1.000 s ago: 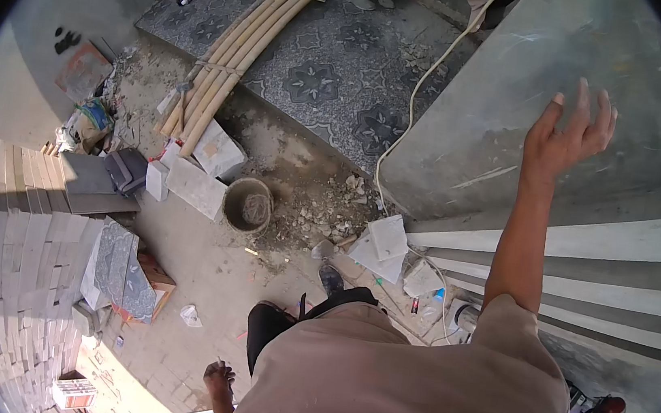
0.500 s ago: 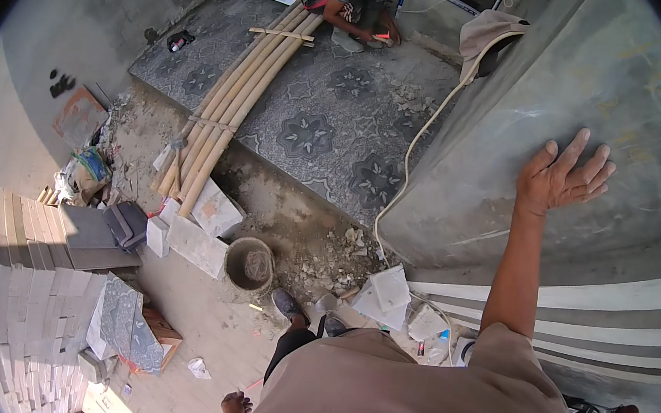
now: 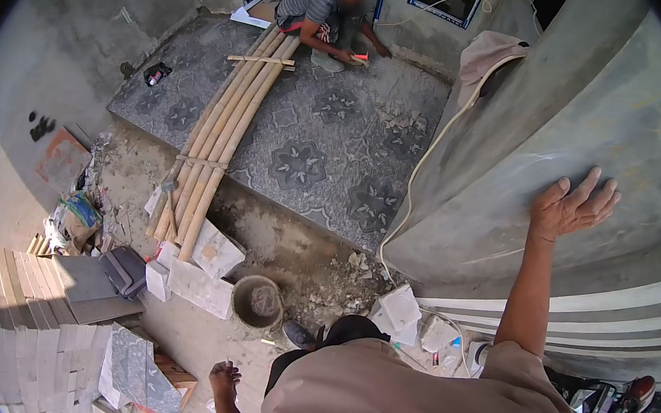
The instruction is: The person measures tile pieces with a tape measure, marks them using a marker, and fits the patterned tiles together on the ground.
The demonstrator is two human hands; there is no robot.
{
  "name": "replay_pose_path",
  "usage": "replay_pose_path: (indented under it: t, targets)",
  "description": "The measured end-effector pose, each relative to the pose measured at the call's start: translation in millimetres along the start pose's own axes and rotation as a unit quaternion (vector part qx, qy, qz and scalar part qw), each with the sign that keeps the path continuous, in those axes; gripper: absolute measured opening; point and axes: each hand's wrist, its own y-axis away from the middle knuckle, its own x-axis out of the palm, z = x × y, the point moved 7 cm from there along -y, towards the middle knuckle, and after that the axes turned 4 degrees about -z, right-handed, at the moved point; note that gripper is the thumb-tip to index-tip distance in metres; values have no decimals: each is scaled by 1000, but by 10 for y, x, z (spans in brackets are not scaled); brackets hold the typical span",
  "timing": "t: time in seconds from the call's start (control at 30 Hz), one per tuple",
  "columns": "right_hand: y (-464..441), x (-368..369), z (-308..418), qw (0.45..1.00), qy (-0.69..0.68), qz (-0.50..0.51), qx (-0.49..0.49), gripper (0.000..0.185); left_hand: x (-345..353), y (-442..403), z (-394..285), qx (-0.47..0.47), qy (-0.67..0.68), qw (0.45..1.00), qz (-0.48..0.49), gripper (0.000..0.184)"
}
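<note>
My right hand (image 3: 573,208) lies with its fingers spread against the smooth grey wall (image 3: 639,144) on the right. Low in the picture, my left hand (image 3: 224,379) hangs beside my body with curled fingers; a tiny pale thing shows at the fingertips, too small to name. Below that hand is the paved ground. A round bucket (image 3: 258,302) with grey residue inside stands ahead of my body. Beyond it, bundled bamboo poles (image 3: 225,129) lean across the patterned tiled platform (image 3: 336,154).
A person (image 3: 327,18) crouches on the platform, holding a red-orange object. A pale cable (image 3: 405,207) runs down along the wall, past a hanging cap (image 3: 486,57). Stacked tiles (image 3: 30,335) stand at left. Broken tile pieces (image 3: 397,312) and rubble lie near my feet.
The view has tilted up, bringing the crouching person and doorway into sight. My right hand, held up with curved fingers before, now rests on the wall. My left hand stays low.
</note>
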Motion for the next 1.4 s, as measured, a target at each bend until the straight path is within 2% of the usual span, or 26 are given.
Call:
replay_pose_path:
  t: [0.07,0.17,0.27,0.4,0.63,0.83,0.97,1.4]
  targets:
    - [-18,-9,18,1000,-2,-23,-13,49,-12,-83,-21,-3,-5,1000,-3,12]
    - [-6,-12,13,1000,13,-15,-17,49,-118,-160,156,-64,-25,998,-15,9]
    - [-11,-12,22,1000,12,-20,-17,49,-219,-235,391,-114,-7,993,19,8]
    - [-10,1,38,1000,12,-23,-18,49,-324,-265,470,-125,-33,992,-2,7]
    - [-15,-10,70,999,6,-25,-22,50,-238,-359,190,-100,-35,994,-21,7]
    - [-54,54,43,999,12,-38,-23,50,-96,-608,-7,-83,-25,996,15,10]
    - [-11,-6,38,1000,17,-11,-19,49,-93,-695,-41,-91,3,995,45,7]
    - [-36,-56,107,999,18,-28,-31,50,-297,-677,54,-84,-32,996,24,9]
